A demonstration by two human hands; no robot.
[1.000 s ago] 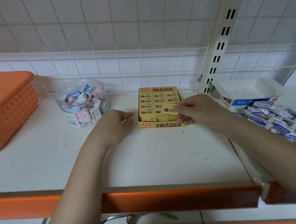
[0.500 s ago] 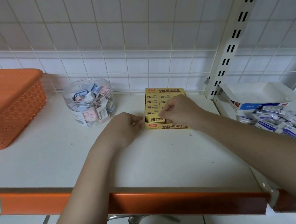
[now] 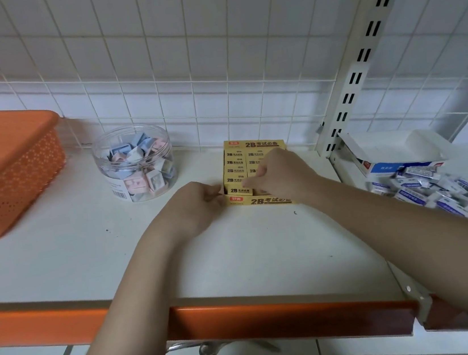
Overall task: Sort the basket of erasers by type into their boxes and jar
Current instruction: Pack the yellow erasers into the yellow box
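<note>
A yellow box [image 3: 259,201] of yellow 2B erasers stands on the white shelf near the back wall. My left hand [image 3: 197,204] grips the box's front left corner with curled fingers. My right hand [image 3: 281,175] lies over the box's right half. Its curled fingertips pinch a yellow eraser [image 3: 239,190] down in the front row. A clear jar [image 3: 135,163] of pastel blue and pink erasers stands left of the box. The orange basket [image 3: 3,175] sits at the far left; I cannot see inside it.
On the neighbouring shelf to the right lies an open white and blue box [image 3: 396,156], with several blue-and-white erasers [image 3: 443,194] spilled in front of it. A slotted white upright [image 3: 360,62] divides the two shelves. The shelf has an orange front rail [image 3: 275,318].
My right hand carried a yellow eraser from the box's right front corner in over the box and lowered it into the front row. My left hand closed in on the box's left corner.
</note>
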